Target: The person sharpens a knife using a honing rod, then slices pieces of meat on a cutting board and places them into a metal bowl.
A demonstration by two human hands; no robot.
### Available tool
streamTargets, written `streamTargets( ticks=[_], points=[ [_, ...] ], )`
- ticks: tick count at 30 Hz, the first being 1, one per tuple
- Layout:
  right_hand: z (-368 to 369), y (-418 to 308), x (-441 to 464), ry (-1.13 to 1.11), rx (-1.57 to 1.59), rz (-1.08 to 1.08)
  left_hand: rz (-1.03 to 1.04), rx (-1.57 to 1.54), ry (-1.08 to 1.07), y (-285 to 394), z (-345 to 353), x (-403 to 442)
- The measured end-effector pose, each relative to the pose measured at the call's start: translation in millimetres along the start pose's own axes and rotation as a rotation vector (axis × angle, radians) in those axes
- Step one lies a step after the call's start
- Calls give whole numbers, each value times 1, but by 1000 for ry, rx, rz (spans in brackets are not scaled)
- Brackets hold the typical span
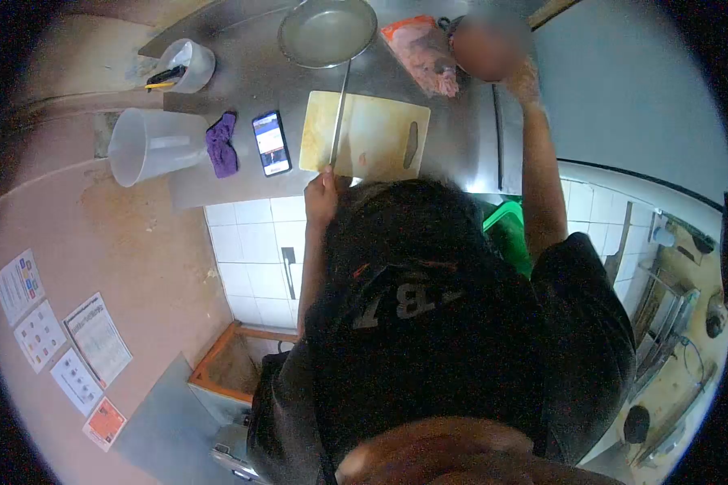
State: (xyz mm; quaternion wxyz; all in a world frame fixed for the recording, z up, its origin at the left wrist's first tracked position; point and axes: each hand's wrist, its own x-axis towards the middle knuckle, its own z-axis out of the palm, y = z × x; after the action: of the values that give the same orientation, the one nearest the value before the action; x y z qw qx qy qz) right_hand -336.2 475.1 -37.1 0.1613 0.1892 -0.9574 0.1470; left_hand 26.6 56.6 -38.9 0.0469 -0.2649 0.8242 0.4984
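Note:
My left hand [322, 196] is closed at the near edge of a pale cutting board [380, 121]. It grips a long, thin-bladed knife [340, 109], whose blade crosses the board and points away from me. A small reddish scrap [362, 158] lies on the board. On the far right, my right hand [523, 81] reaches to a blurred, reddish round patch [485, 48]; its fingers cannot be made out. Left of that patch lies a plastic bag of pink raw meat [425, 56] with an orange top. A round metal bowl [328, 32] stands beyond the board.
Left of the board lie a lit phone [272, 143] and a purple cloth [222, 145]. A clear plastic jug [150, 145] and a small tub [190, 66] with utensils stand farther left. A green bin [507, 234] is below the counter edge at right.

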Motion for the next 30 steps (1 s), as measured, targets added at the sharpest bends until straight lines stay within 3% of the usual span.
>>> streamTargets(
  ticks=[2,3,6,8,10,12,16,19,21,23,25,26,27,29,30],
  points=[
    [-42,-92,-11,170,120,-188,-22,-26,-4,21,-6,-4],
    [-43,-127,-24,23,246,-224,-48,-49,-13,27,-7,-9],
    [29,-188,-77,-709,576,-279,9,-131,59,26,-1,-4],
    [50,-229,-111,-701,770,-555,-23,-87,24,21,-3,1],
    [93,-261,-127,-657,769,-817,-54,-44,-9,24,-6,1],
    [134,-265,-151,-682,715,-834,-29,49,-14,35,-10,0],
    [99,-272,-129,-669,611,-695,-6,-9,-19,41,-13,-5],
    [33,-251,-79,-540,803,-314,25,-112,56,40,-8,-6],
    [0,-216,-51,-455,1127,17,-29,-206,27,-3,-1,0],
    [-42,-179,-21,-176,836,8,-27,-358,22,-17,8,4],
    [-22,-115,6,-34,709,-32,12,-223,43,26,-2,-8],
    [-10,-82,12,-32,708,-32,14,-223,42,18,0,-4],
    [1,-50,16,-75,412,44,-13,-221,3,5,3,2],
    [1,-40,19,-107,118,114,-32,-220,-30,13,-1,5],
    [-6,-48,16,-189,-203,-135,0,-148,-30,40,-9,-2]
  ],
)
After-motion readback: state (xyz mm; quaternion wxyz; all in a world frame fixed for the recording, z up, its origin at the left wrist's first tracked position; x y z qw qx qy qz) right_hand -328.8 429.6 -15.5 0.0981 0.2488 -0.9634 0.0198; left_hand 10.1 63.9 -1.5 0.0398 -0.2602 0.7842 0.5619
